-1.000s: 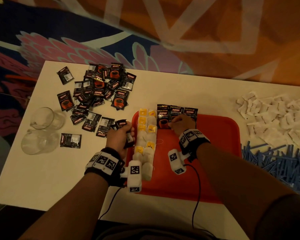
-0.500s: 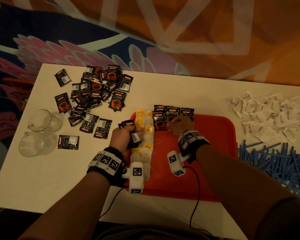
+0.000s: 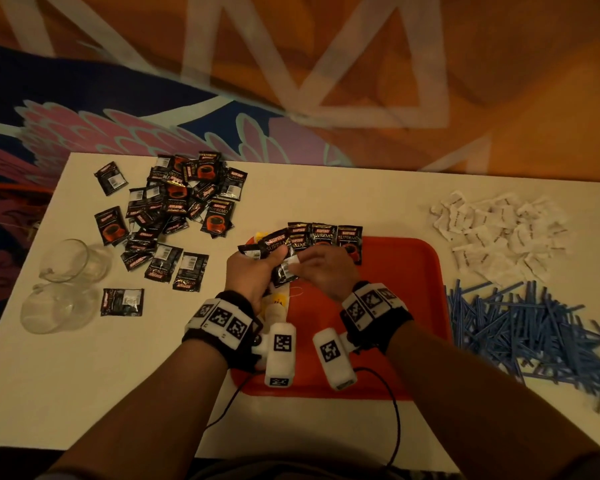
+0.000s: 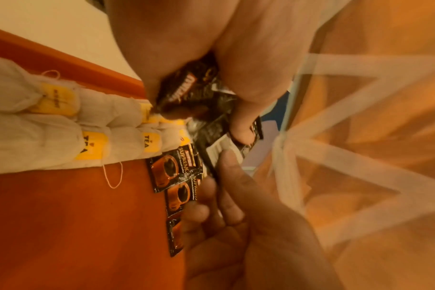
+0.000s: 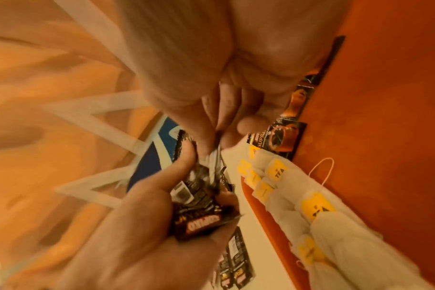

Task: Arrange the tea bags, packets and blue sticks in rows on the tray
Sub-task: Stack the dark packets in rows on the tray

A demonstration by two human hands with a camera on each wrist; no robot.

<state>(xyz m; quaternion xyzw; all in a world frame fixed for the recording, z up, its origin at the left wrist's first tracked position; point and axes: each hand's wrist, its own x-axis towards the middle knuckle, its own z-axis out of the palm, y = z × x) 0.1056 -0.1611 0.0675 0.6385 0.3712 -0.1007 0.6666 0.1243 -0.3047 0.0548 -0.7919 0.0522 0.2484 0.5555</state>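
Tray: red tray at the table's near edge, under both hands.
Tea bags: tea bags in two columns along the tray's left side, yellow tags showing.
Left hand: left hand curled round a bunch of black packets — thumb on top, held above the tea bags.
Right hand: right hand reaches across to the bunch; fingertips pinch one packet's edge.
Row: three packets in a row along the tray's far edge, just beyond the hands.
Pile: loose black packets in a pile on the table, far left.
Glasses: two glasses lying near the left edge.
Sticks: blue sticks heaped right of the tray.
Sachets: white sachets beyond the sticks — far right.
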